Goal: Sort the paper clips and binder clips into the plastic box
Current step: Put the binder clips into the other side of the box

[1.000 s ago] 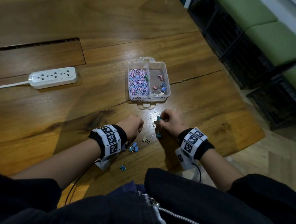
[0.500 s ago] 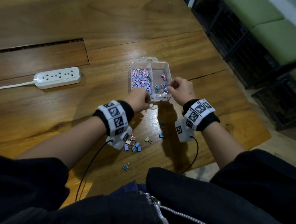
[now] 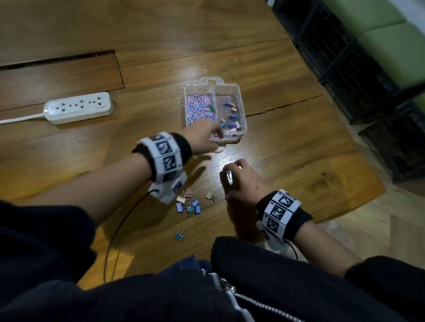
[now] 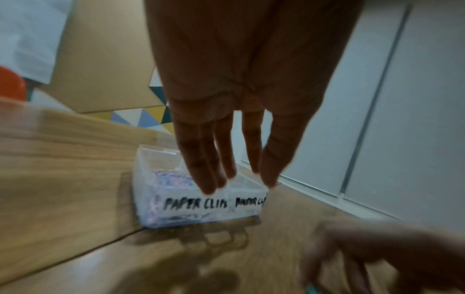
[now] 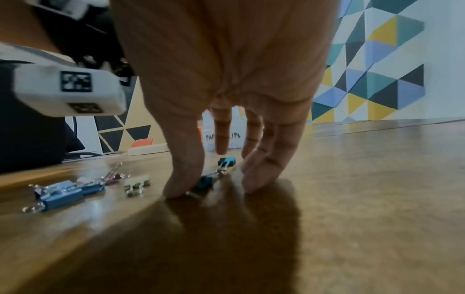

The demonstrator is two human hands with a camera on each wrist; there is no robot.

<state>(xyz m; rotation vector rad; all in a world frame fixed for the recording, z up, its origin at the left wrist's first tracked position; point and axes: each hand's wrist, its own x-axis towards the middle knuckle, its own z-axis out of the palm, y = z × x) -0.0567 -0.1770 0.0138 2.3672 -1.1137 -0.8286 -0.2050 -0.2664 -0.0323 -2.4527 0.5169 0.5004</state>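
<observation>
Standing near the middle of the wooden table [image 3: 304, 143], the clear plastic box [image 3: 240, 95] has two compartments side by side. The left compartment, labelled "PAPER CLIPS" on its near wall, is filled with pink, purple and blue paper clips [image 3: 199, 109]. The right compartment holds a loose scatter of binder clips [image 3: 231, 120]; its label is partly cut off and blurred.

The left hand [image 3: 202, 136] hangs over the near edge of the box with its fingers [image 4: 208, 159] straight and pointing down, holding nothing; whether the tips touch the rim cannot be told.

The right hand [image 3: 239, 181] is down on the table, nearer the person than the box. Its thumb and fingers [image 5: 261, 163] are spread around two teal binder clips [image 5: 216, 175] lying end to end; the thumb tip touches the nearer clip, and no grasp is closed.

Left of that hand, a cream binder clip [image 3: 211, 196] lies alone, and beyond it a small heap of blue and pink binder clips [image 3: 188, 204] lies below the left wrist. One more blue binder clip [image 3: 179, 235] lies apart, closer to the person.

A white power strip [image 3: 78, 108] lies well to the left of the box.
</observation>
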